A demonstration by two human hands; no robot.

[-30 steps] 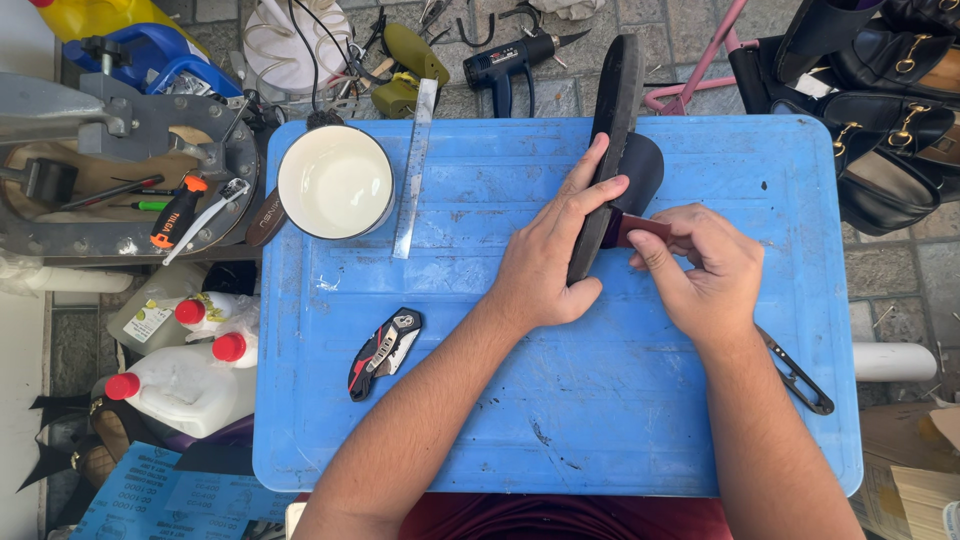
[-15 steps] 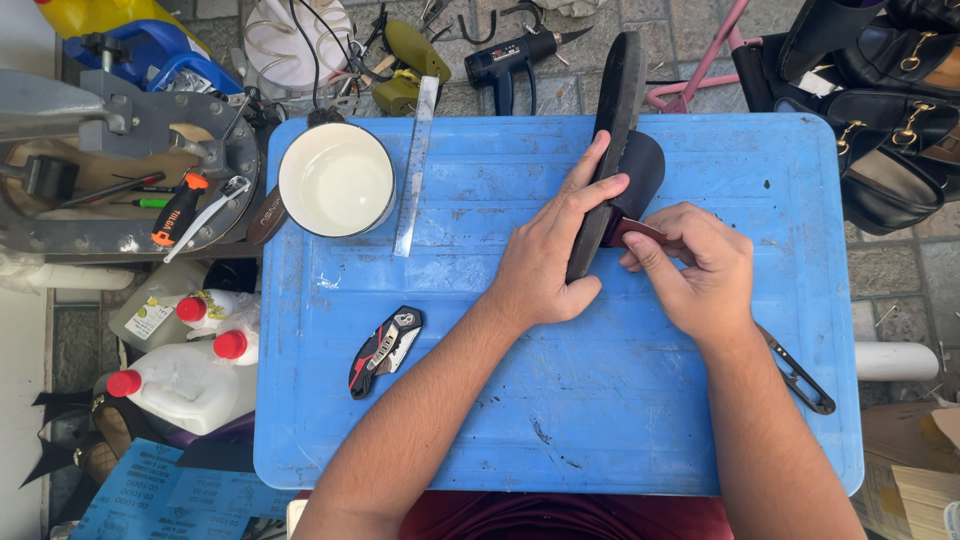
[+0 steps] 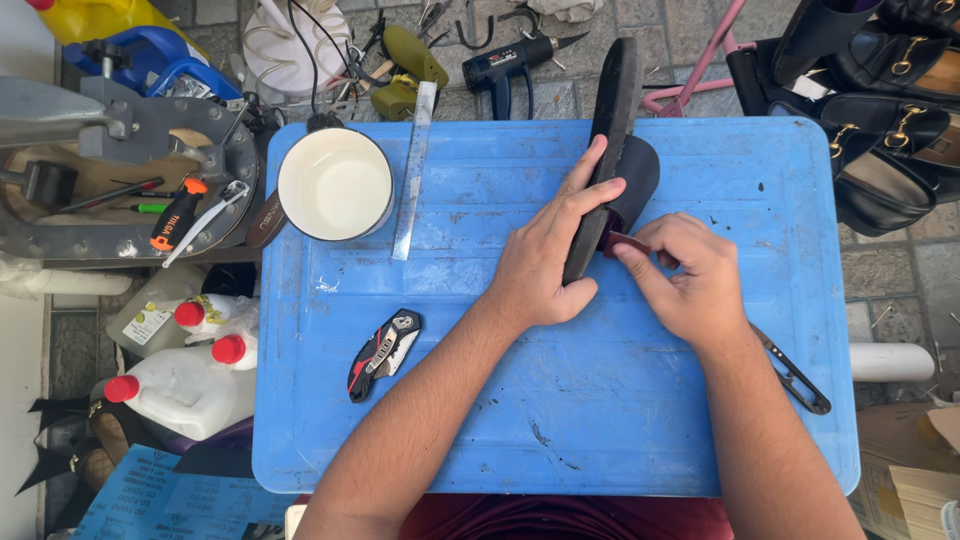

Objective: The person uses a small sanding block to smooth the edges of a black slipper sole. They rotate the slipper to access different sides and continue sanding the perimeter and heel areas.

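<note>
Black shoe sole (image 3: 612,120), gripped by left hand (image 3: 548,260), runs lengthwise away; right hand (image 3: 690,275) pinches maroon piece (image 3: 626,242).

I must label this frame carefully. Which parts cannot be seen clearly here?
Head view only:
- Small dark red piece: mostly covered by right hand fingertips.
- Black sole: its lower end hidden under left hand.
- Black shoes: cut off by the right edge.
</note>
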